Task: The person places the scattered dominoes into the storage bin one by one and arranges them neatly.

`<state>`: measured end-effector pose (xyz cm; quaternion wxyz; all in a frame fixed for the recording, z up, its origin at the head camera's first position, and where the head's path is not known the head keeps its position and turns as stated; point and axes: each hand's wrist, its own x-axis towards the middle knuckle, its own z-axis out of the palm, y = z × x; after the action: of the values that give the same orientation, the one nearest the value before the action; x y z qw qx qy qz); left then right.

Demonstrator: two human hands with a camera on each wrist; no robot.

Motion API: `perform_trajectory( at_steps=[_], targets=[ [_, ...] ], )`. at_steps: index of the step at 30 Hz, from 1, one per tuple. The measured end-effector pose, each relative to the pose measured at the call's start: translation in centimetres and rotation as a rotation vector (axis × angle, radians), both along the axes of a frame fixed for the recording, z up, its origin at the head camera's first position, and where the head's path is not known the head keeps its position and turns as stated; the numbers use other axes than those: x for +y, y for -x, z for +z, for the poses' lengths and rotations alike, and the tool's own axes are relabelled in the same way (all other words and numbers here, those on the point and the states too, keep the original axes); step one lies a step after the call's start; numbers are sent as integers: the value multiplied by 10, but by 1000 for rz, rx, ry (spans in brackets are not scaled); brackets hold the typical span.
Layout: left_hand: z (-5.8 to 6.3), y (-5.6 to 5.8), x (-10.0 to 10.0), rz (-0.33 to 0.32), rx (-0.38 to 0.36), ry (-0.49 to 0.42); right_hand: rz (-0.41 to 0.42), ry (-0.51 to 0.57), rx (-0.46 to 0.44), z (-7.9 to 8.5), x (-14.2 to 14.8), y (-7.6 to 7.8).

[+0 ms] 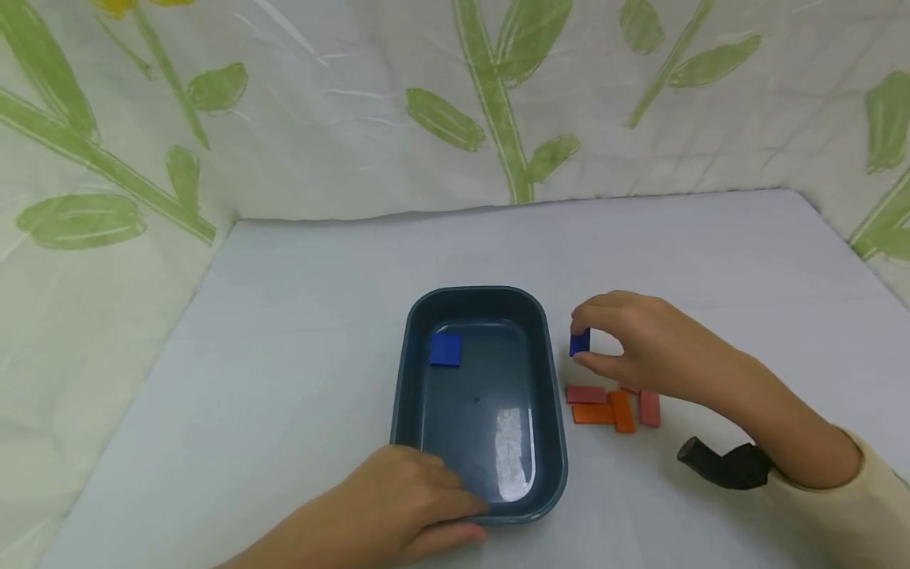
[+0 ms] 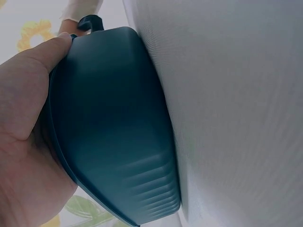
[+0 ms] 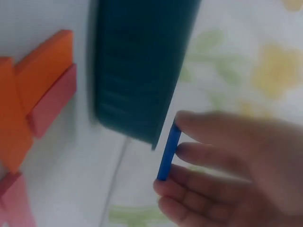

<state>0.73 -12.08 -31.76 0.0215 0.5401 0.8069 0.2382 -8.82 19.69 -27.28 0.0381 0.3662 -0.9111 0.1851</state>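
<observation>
A dark teal plastic bin [image 1: 475, 466] stands on the white table, with a blue square tile [image 1: 445, 349] lying inside it toward the far left. At the bin's near left corner my left hand [image 1: 408, 502] grips the rim; in the left wrist view the thumb [image 2: 59, 45] lies along the outer wall. Just right of the bin, my right hand [image 1: 650, 344] pinches another blue tile [image 1: 580, 342] between thumb and fingers, above the table. The right wrist view shows this blue tile [image 3: 169, 152] edge-on, apart from the bin wall.
Right of the bin, below my right hand, lie orange tiles [image 1: 622, 412] and pink tiles [image 1: 650, 408] close together. A dark strap [image 1: 725, 465] circles the right wrist. A cloth with painted green leaves [image 1: 522, 118] hangs behind the table.
</observation>
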Motion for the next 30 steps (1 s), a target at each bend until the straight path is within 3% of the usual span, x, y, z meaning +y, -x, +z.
perform_trajectory(
  at_steps=[13,25,30],
  targets=[
    [0,0,1,1,-1,3,150,-29,67,-5,-46,14],
    [0,1,1,-15,69,-11,173,-111,53,-15,-69,25],
    [0,1,1,-11,35,-1,177,-162,15,-20,-81,32]
  ],
)
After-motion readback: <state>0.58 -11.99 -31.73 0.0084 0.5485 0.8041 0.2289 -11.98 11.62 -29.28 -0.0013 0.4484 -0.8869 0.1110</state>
